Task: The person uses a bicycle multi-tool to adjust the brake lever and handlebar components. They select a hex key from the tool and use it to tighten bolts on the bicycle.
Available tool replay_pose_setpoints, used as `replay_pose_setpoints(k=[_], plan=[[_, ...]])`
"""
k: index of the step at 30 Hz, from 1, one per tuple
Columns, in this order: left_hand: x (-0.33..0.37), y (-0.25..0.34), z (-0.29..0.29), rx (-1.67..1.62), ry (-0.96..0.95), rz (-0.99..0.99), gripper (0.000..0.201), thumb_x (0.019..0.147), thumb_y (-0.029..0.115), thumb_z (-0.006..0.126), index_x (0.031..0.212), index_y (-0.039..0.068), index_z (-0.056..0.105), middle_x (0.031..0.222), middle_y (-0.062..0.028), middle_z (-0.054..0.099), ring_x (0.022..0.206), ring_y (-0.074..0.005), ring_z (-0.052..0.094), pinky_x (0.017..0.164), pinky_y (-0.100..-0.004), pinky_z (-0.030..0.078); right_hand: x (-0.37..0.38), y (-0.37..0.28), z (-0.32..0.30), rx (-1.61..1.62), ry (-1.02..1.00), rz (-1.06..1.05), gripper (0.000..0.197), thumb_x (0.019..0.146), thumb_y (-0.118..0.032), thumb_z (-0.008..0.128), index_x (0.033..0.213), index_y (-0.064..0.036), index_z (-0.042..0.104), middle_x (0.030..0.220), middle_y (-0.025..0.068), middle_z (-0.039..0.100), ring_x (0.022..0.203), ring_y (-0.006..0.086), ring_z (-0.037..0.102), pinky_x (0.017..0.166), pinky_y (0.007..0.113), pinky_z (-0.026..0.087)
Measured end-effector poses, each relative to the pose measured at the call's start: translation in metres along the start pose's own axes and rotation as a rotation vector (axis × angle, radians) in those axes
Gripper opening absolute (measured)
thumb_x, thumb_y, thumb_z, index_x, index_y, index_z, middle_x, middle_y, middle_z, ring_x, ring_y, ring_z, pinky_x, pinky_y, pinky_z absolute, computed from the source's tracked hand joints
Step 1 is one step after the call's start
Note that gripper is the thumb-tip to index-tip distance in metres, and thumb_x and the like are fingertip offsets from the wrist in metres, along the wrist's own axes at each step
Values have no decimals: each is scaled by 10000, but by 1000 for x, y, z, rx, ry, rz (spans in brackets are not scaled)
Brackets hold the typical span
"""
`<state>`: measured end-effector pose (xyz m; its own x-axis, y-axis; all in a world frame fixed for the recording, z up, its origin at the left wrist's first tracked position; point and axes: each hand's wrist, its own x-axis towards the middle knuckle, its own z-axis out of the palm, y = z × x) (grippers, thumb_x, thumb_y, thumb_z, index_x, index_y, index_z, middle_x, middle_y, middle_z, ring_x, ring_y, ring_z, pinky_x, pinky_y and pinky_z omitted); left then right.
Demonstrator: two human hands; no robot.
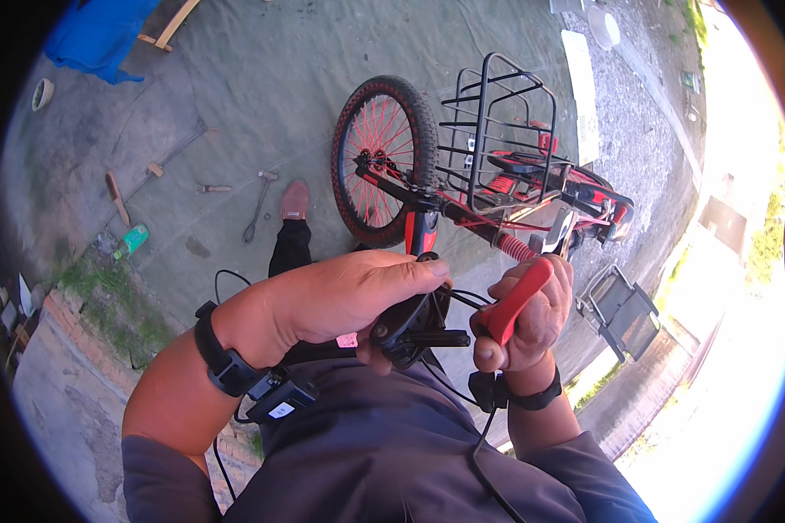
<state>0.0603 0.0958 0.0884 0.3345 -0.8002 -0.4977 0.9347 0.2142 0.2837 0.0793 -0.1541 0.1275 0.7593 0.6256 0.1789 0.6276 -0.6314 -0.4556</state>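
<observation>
A bicycle with black and red parts (462, 209) lies or leans in front of me, its red-spoked wheel (384, 166) to the left. My left hand (358, 292) is closed round a black bicycle part with cables (410, 331), the thumb across its top and fingertips showing beneath. To its right my right hand (545, 322) is closed on a thick, curved red handle (519, 301). The rest of what that handle belongs to is hidden, so its kind is unclear. Thin black cables (467, 298) run between the two hands.
A black wire basket (497, 131) is on the bicycle. Left on the ground are a hammer (155, 170), a wooden-handled tool (117, 197), another tool (260, 205) and a green item (133, 239). Blue cloth (96, 35) hangs at far left; a dark-framed object (621, 312) stands right.
</observation>
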Motion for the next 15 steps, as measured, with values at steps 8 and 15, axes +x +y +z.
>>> replay_pose_setpoints(k=[8,15], plan=[[12,-27,-2,185,6,320,607,1052,456,492,1429,-19,466,1099,-90,675,968,-154,669,818,-302,544,-9,4,-4,6,-56,-17,629,774,-726,636,938,-119,606,880,80,583,756,304,563,679,425,404],[18,-36,-6,-84,-156,320,821,981,458,624,1534,-39,277,1163,-132,662,1095,-214,649,999,-341,482,-12,4,-7,20,-95,5,704,812,-800,543,954,-113,610,909,88,584,773,311,561,703,434,405]])
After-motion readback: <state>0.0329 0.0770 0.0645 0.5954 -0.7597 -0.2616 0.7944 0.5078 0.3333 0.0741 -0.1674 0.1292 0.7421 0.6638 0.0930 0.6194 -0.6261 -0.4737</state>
